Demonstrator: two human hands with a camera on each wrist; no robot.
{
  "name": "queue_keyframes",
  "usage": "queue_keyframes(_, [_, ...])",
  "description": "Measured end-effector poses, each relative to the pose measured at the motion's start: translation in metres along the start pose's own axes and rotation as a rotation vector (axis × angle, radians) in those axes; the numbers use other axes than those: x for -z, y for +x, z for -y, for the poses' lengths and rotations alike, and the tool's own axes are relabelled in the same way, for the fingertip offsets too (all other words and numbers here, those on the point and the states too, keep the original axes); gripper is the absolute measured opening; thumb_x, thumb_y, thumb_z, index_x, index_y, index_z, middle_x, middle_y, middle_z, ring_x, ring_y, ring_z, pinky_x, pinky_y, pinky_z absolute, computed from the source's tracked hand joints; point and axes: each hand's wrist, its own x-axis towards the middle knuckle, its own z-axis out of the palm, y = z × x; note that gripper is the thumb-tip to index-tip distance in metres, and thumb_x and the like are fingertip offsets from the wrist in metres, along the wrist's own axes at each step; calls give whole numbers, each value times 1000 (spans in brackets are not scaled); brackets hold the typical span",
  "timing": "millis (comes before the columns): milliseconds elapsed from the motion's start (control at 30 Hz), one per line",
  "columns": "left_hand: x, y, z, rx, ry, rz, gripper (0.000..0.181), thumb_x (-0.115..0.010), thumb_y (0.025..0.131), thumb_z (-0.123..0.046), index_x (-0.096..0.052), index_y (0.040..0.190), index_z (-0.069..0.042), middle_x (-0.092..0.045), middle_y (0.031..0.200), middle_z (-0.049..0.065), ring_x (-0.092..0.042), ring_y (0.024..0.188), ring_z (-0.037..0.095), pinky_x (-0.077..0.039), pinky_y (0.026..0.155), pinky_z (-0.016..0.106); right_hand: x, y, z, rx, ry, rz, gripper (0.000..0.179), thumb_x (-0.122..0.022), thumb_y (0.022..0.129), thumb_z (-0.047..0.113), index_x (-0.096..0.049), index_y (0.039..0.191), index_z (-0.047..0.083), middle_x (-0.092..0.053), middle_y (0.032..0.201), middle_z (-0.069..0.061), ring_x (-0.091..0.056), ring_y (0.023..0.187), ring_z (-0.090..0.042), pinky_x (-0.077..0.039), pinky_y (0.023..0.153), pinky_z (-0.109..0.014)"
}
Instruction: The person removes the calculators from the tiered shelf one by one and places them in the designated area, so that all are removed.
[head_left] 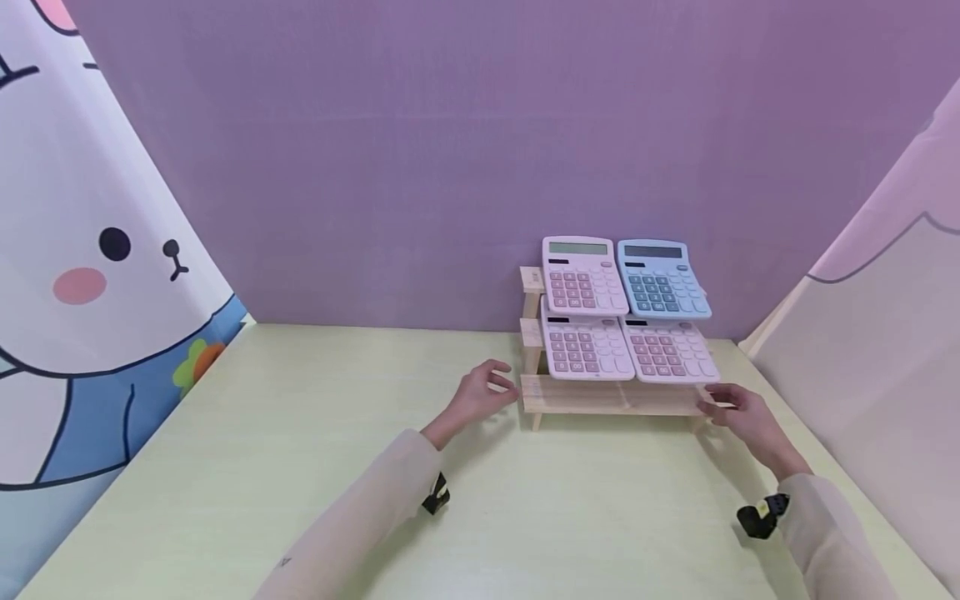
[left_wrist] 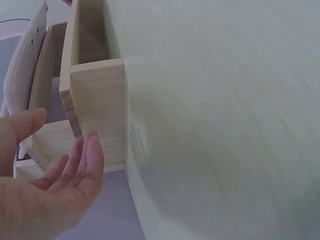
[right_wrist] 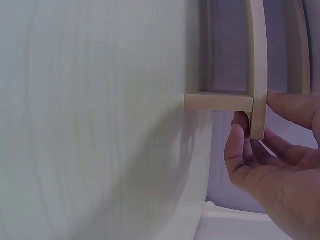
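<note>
A three-tier wooden display rack [head_left: 611, 397] stands on the table, its lowest board bare. On the top tier lean a pink calculator [head_left: 585, 275] and a blue calculator [head_left: 663, 279]. Two more pink calculators lean on the middle tier, a left one [head_left: 588, 348] and a right one [head_left: 670, 352], their tops overlapped by the upper pair. My right hand [head_left: 750, 423] pinches the right end of the lowest board, thumb above and fingers [right_wrist: 235, 150] below in the right wrist view. My left hand [head_left: 478, 397] is at the board's left end, fingers relaxed, thumb [left_wrist: 35, 120] apart from the wood.
The pale green table [head_left: 300, 467] spreads in front and to the left of the rack. Behind it rises a purple backdrop [head_left: 375, 167]. A cartoon-printed cloth [head_left: 90, 208] hangs at the left, and a pale cloth [head_left: 877, 350] stands close at the right.
</note>
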Motion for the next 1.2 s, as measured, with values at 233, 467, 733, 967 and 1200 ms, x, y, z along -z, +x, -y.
queue_keyframes(233, [-9,2,-2,51,-47,19,50,-69,80,-20,-48,121,-3,-65,105,15,-65,84,24,-54,71,28,1,0,-4,24,45,-9,54,-57,90,18,-37,126,-16,-51,117,-30,-51,77,10,-49,68,-14])
queue_keyframes(467, [-17,2,-2,58,-108,46,52,-69,79,-14,-45,122,2,-62,105,20,-65,84,29,-55,70,32,3,1,-5,-17,90,25,60,-58,89,23,-33,130,-13,-49,122,-29,-53,80,9,-50,71,-15])
queue_keyframes(733, [-23,2,-6,51,-172,58,52,-66,81,-6,-40,126,4,-59,106,25,-65,81,36,-57,65,37,5,4,-10,-5,146,31,59,-57,90,21,-32,129,-15,-57,104,2,-54,81,9,-52,71,-18])
queue_keyframes(967, [-25,3,-6,51,-194,44,52,-66,80,-3,-40,124,4,-59,104,25,-64,82,36,-57,64,34,4,4,-10,14,211,27,55,-55,91,14,-30,128,-19,-52,91,23,-54,81,10,-53,71,-18])
queue_keyframes(1200, [-25,3,-5,75,-208,35,53,-67,79,-3,-41,125,4,-59,105,24,-65,78,27,-57,66,33,2,3,-6,2,212,23,54,-54,91,12,-30,128,-19,-52,93,16,-53,80,9,-53,71,-19])
